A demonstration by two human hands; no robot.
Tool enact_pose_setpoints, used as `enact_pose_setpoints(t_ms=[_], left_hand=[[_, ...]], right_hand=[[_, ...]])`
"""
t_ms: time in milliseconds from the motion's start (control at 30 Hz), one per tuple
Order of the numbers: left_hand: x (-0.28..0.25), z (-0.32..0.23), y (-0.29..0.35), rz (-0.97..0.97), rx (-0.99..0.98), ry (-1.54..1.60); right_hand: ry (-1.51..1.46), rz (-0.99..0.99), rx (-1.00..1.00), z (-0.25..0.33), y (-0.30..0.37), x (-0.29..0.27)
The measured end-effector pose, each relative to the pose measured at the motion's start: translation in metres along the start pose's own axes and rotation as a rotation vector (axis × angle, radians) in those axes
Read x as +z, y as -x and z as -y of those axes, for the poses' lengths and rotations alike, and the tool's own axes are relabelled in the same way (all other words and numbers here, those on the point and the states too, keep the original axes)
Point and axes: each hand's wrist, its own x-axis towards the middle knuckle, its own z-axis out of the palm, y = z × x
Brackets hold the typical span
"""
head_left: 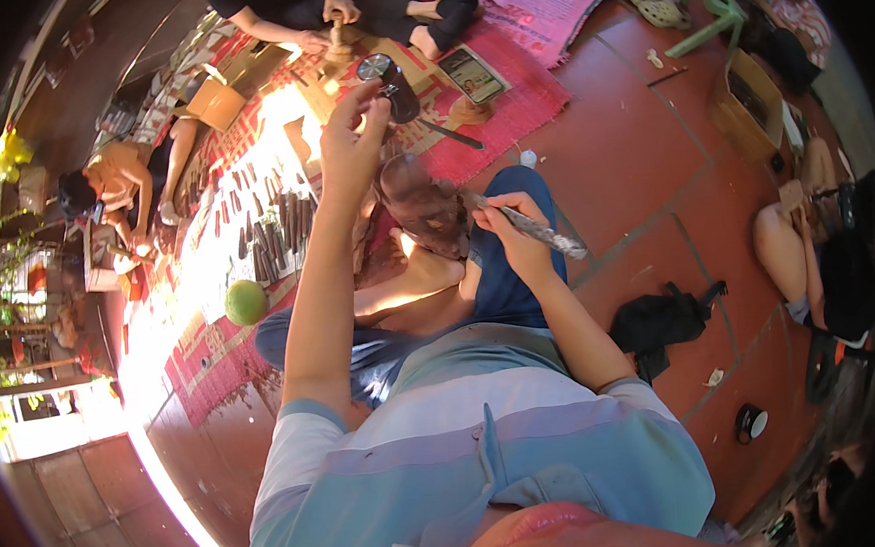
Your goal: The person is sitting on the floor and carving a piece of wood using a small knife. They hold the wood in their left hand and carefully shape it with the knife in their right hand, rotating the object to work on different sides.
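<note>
In front of my crossed legs [513,287]: handling the dark brown piece [423,206]

Just beyond my bare foot [430,274], the dark brown piece rests with an uneven, hollowed-looking surface facing up.

Material: probably dense wood; expect it to be stiff and fairly heavy for its bulk.
Surface: a slight sheen suggests smoothness, so a light fingertip hold may slip.
Fragility: the main body should take firm pressure; any thin raised edges would be likeliest to chip.
Grip point: the rounded end farther from my body appears the safest hold, palm spread over it, fingers clear of the right side.

Hand status:
Right hand [517,236]: closed around a long tool [554,239] with a mottled grey, wrapped-looking shaft. Its far end points at the piece's right side; contact cannot be determined.
Left hand [354,138]: raised, fingers curled and parted, at a dark cylindrical container [404,97] with a silvery top. I cannot tell whether my fingertips touch it.
</note>
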Motion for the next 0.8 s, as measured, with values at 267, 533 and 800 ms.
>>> enact_pose_setpoints(t_ms=[267, 533, 800], left_hand=[[0.02, -0.003, 0.008, -0.094, -0.043, -0.073], [0.018, -0.006, 0.011, -0.071, -0.098, -0.124], [0.017, -0.017, 0.011, -0.019, -0.142, -0.024]], right_hand=[[0.578, 0.039, -0.631, -0.012, -0.02, 0.03], [0.478, 0.012, -0.632, -0.01, -0.013, 0.03], [0.337, -0.082, -0.519, -0.021, -0.009, 0.018]])
